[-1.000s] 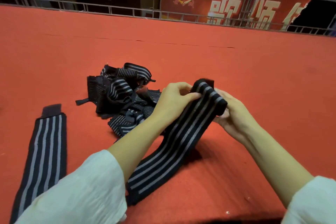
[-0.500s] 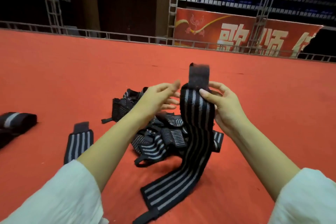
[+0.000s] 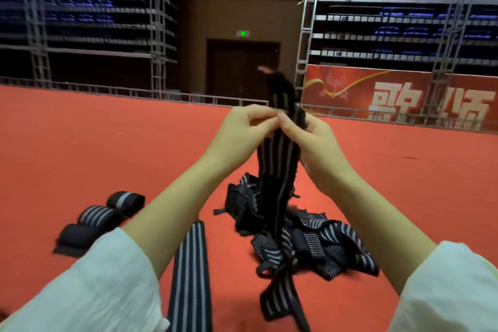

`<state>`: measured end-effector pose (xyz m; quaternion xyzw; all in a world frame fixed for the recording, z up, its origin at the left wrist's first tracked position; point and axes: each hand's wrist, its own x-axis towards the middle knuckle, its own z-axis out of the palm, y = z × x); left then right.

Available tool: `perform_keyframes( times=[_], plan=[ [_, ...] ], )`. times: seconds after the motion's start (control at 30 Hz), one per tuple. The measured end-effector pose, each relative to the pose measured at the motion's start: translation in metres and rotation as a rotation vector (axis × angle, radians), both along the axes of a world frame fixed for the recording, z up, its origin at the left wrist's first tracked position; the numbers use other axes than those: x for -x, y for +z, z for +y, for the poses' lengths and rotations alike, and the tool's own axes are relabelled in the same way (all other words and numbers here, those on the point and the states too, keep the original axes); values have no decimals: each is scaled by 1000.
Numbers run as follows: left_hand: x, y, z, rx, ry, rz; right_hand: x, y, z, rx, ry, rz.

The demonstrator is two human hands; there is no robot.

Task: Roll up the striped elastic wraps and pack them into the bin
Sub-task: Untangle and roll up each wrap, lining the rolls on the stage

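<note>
A black wrap with grey stripes [image 3: 277, 170] hangs upright in front of me, its lower end trailing to the red floor. My left hand [image 3: 242, 129] pinches it near the top from the left. My right hand [image 3: 310, 140] grips it from the right, thumb against the front. Its dark top end sticks up above my fingers. Below lies a tangled pile of striped wraps [image 3: 304, 240]. One wrap [image 3: 190, 272] lies flat under my left forearm. Three rolled wraps [image 3: 99, 221] sit on the floor at the left. No bin is in view.
Red carpeted floor [image 3: 107, 148] stretches all around. A metal rail [image 3: 107, 89] edges it at the back, with a red banner [image 3: 404, 97], scaffolding and blue seating behind. A dark door [image 3: 242, 67] stands in the middle of the far wall.
The wrap has been lifted higher and hangs straighter. My left hand, open half a second ago, now pinches it beside my right hand. The view has tilted up, bringing the rolled wraps into sight.
</note>
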<state>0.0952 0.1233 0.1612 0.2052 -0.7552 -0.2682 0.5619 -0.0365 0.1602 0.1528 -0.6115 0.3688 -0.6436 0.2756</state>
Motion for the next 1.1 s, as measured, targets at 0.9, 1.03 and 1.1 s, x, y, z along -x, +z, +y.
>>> perform_keyframes(
  times=[0.9,1.03,1.1],
  plan=[
    [-137,-197,-111,-716,297,-157,-114,-190,-129,-756,195,-33],
    [-137,-249,-141,-830,360,-240,-109,-242,-158,-828,83,102],
    [-137,-266,-155,-885,369,-271,-106,-260,-174,-845,25,137]
  ],
)
